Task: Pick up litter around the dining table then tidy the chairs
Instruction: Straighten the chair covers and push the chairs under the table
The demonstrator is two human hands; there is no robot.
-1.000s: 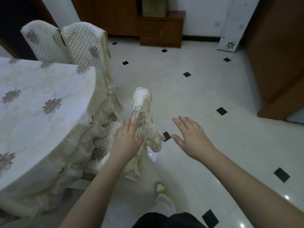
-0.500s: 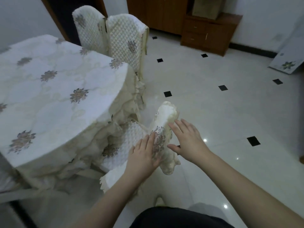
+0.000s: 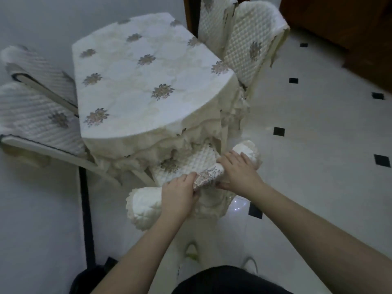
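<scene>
A chair with a quilted cream cover (image 3: 186, 164) stands right in front of me, its seat partly under the dining table (image 3: 148, 81). My left hand (image 3: 180, 196) grips the top of the chair's backrest near its embroidered flower. My right hand (image 3: 237, 172) holds the same backrest top a little further right, fingers curled over it. The table carries a pale cloth with flower motifs and a frilled skirt.
Two covered chairs (image 3: 244, 43) stand at the table's far right side. Two more covered chairs (image 3: 38, 115) sit at its left. White tiled floor (image 3: 318, 145) with small black squares spreads to the right. Brown wooden furniture (image 3: 350, 22) lines the back right.
My right hand has come onto the chair's backrest and now holds it beside my left hand. The view has swung left and the chair sits closer under the table.
</scene>
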